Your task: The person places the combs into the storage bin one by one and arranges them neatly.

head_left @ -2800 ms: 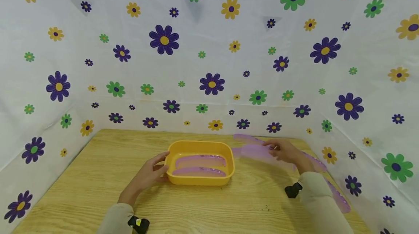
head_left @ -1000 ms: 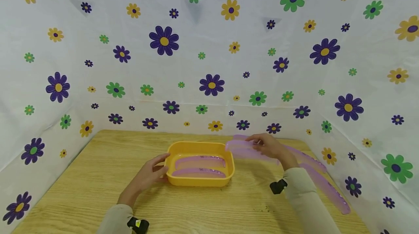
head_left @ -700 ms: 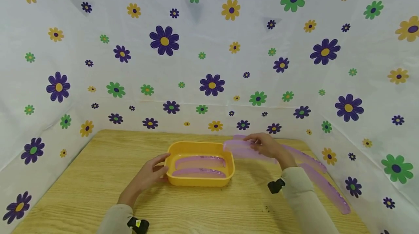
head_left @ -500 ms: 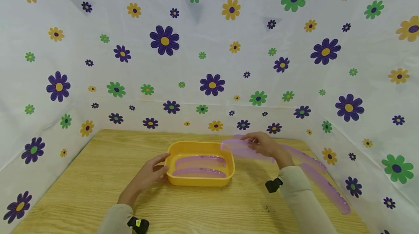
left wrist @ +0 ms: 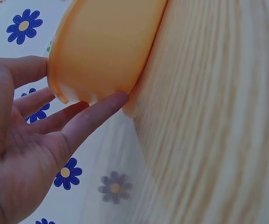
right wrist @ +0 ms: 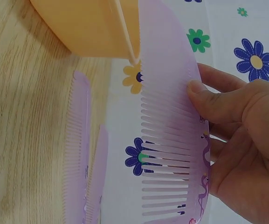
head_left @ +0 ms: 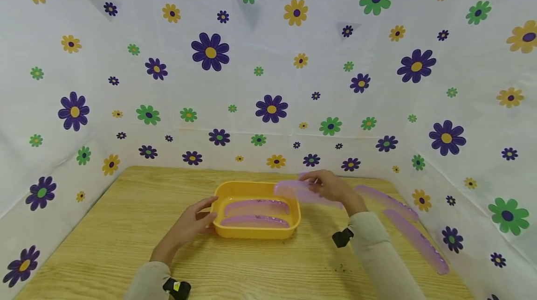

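My right hand [head_left: 331,187] pinches a translucent purple comb [head_left: 289,188] along its spine, between thumb and fingers. One end of this comb overlaps the right rim of a yellow plastic basin [head_left: 251,233] in the head view. The right wrist view shows its long teeth facing the basin side, and printed figures near the spine. Two purple combs lie inside the basin: a rear comb [head_left: 258,205] and a front comb [head_left: 256,220]. At the basin's left end, my left hand [head_left: 189,225] touches the outer wall with fairly straight, spread fingers [left wrist: 97,114].
On the wooden table [head_left: 126,225] at right lie two more purple combs, a farther comb [head_left: 388,201] and a nearer comb [head_left: 419,241]. Part of another comb [head_left: 303,175] shows behind my right hand. A flowered white sheet [head_left: 268,80] encloses the back and sides.
My right hand has lifted the comb from the table's back right and carried it left until its end overlaps the basin rim. Left hand and basin have stayed in place.
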`<state>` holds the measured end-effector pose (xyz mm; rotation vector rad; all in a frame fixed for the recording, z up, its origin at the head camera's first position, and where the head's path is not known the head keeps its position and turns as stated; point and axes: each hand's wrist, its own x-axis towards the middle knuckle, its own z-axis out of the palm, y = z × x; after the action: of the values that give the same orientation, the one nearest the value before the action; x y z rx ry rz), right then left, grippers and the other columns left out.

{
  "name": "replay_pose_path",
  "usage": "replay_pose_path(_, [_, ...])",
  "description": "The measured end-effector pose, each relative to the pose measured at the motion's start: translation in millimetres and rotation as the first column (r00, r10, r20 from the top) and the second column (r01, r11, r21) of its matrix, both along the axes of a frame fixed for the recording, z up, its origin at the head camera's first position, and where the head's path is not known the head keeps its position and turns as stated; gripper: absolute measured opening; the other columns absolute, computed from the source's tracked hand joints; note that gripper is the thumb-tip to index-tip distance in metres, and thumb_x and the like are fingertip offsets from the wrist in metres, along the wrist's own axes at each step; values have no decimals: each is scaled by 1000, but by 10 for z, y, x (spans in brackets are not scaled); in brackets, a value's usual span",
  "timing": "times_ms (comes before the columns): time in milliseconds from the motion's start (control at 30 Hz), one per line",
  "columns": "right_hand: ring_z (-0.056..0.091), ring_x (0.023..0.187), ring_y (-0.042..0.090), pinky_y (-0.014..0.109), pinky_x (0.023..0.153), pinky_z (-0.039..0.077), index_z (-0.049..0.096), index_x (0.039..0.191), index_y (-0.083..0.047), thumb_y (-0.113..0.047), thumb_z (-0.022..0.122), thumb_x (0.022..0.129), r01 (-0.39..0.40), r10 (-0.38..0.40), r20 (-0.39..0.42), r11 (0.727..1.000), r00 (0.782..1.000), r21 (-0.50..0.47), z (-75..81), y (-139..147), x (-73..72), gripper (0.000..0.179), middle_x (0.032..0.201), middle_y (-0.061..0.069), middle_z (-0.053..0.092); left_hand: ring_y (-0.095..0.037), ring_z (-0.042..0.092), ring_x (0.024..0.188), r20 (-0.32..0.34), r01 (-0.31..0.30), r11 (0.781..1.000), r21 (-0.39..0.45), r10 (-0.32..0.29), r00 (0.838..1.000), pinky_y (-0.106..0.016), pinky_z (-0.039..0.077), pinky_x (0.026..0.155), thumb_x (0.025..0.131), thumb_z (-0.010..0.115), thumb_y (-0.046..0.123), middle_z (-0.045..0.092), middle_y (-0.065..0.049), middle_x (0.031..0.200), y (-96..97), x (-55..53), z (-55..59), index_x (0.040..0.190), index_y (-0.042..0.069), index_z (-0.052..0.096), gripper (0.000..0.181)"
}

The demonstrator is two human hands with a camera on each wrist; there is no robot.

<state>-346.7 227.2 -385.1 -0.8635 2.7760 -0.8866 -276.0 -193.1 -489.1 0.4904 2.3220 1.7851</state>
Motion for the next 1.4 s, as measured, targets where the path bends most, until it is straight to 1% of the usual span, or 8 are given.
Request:
replay_pose_path(200, [59,87,20,22,68,55,70,128,-2,5,59,99,-10,10,7,1000,1000,13,-4,-117,-27,31,108,18,68,-53,52,136,-5,-13,1000,-20,13,1000,-43,64,91,108,51,12,31,-34,161,-7,-3,8,160,-2,29,57])
replay_pose_path(433, [59,88,19,24,71,57,72,127,-8,2,61,99,7,-7,8,999,1000,48,25,-239,-35,32,108,14,69,-52,52,136,-10,-11,1000,-14,11,1000,-43,63,91,108,52,13,30,-34,161,-2,5,27,159,-2,30,58])
replay_pose_path(533, [59,88,19,25,72,57,71,128,-9,2,60,100,14,-14,16,999,1000,46,32,-276,-40,32,109,13,69,-53,52,136,-18,1,1000,-14,-2,1000,-45,63,92,108,53,14,30,-35,161,0,7,26,159,-4,29,59])
replay_pose_path(667, [59,88,19,24,71,57,71,128,-9,2,60,100,12,-12,26,999,1000,32,46,-340,-39,32,109,13,68,-53,52,136,-17,-1,1000,-12,1,1000,-44,63,92,108,53,15,31,-35,160,2,3,14,159,-4,29,59])
replay_pose_path(800, [60,88,19,25,72,58,72,128,-9,2,60,100,10,-11,31,999,999,31,48,-410,-34,32,110,13,69,-53,51,137,-8,-13,1000,-1,13,1000,-42,64,91,108,51,12,31,-34,160,2,-13,-11,158,-3,31,56])
replay_pose_path(967, [60,88,19,25,74,59,72,128,-10,1,59,101,12,-13,61,1000,998,26,40,-477,-36,32,109,13,68,-53,51,136,-7,-30,1000,-1,30,1000,-40,64,90,108,50,10,32,-34,160,15,-19,-27,158,-2,33,54])
replay_pose_path(1167, [58,87,18,25,76,58,73,127,-11,1,59,101,-3,1,76,999,997,33,36,-545,-46,33,108,11,68,-52,52,136,-12,-46,999,-14,45,999,-40,64,91,108,51,10,33,-33,160,19,-17,-26,157,0,35,53])
replay_pose_path(1400, [57,87,18,23,75,55,72,128,-9,5,58,100,-52,48,77,997,996,48,45,-631,-64,34,105,11,67,-51,51,137,-11,-54,998,-21,54,998,-40,64,92,108,51,11,34,-32,160,19,-11,-21,157,1,36,52])
